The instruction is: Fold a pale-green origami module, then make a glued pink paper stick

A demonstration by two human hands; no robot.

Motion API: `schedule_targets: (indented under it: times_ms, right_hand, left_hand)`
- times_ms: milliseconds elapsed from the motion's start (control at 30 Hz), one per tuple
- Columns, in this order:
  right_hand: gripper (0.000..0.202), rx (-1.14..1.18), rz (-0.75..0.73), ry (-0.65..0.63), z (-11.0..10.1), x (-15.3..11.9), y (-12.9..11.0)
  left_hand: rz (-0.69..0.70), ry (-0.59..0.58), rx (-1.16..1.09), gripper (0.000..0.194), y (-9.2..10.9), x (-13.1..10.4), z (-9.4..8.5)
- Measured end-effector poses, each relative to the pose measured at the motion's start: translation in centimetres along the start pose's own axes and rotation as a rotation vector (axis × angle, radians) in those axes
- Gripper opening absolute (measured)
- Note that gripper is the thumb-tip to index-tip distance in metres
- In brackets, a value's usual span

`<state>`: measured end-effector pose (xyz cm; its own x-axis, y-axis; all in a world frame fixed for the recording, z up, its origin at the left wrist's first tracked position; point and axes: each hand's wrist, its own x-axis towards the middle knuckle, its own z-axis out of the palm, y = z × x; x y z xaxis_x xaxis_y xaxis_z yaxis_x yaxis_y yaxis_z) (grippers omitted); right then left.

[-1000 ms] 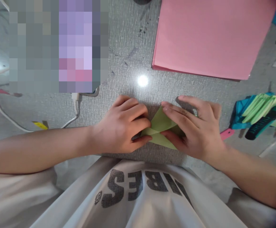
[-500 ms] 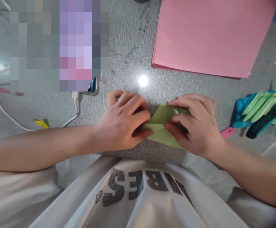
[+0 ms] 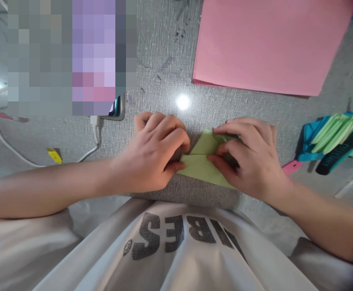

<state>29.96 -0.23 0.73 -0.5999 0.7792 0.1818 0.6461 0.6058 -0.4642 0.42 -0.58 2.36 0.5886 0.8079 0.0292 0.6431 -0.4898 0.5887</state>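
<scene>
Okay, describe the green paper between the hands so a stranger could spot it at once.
Find the large pink sheets at upper right. Below their lower left corner, on the grey table, a creased green paper lies between the left hand and the right hand. Unlike the green papers bunched at far right, it has fingers of both hands on it.

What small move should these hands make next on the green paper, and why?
Probably press the crease down with the right hand while the left hand steadies its end of the green paper: a fold line shows between the hands, and the upper part looks curled beside the right hand.
</scene>
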Motion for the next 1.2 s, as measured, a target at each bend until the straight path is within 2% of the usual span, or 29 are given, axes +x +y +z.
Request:
schedule_targets:
  times_ms: [167, 267, 367, 567, 700, 800, 933, 1067, 1200]
  right_hand:
    - [0.014, 0.024, 0.003, 0.024, 0.0, -0.3, 0.5]
    - [0.018, -0.008, -0.075, 0.052, 0.0, -0.4, 0.4]
    - [0.020, -0.035, -0.162, 0.082, 0.1, -0.3, 0.1]
    - [0.022, -0.074, -0.137, 0.086, 0.4, -0.2, -0.1]
    - [0.023, -0.026, -0.135, 0.013, 0.4, -0.4, 0.4]
    - [0.022, -0.043, -0.203, -0.043, 0.2, -0.4, 0.4]
    - [0.033, -0.051, -0.252, -0.110, 0.2, 0.2, 0.4]
    - [0.048, -0.058, -0.236, -0.102, 0.3, 0.4, 0.6]
    - [0.057, -0.107, -0.223, -0.138, 0.3, 0.2, 0.2]
  left_hand:
    - [0.030, -0.048, 0.020, 0.019, -0.2, 0.1, -0.5]
    - [0.111, -0.035, 0.026, 0.012, -0.7, 0.1, -0.4]
    - [0.171, 0.002, 0.012, 0.017, -1.0, 0.1, -0.3]
    - [0.128, -0.032, 0.005, 0.016, -0.8, 0.2, -0.8]
    - [0.068, -0.053, 0.023, 0.016, -0.8, 0.2, -1.1]
    - [0.055, -0.047, 0.059, 0.023, -0.7, 0.0, -1.1]
    - [0.024, 0.014, 0.118, 0.033, 0.0, -0.7, -0.3]
    - [-0.003, 0.091, 0.145, 0.038, 0.6, -1.4, 1.1]
    - [0.032, 0.079, 0.143, 0.033, 1.1, -1.9, 1.8]
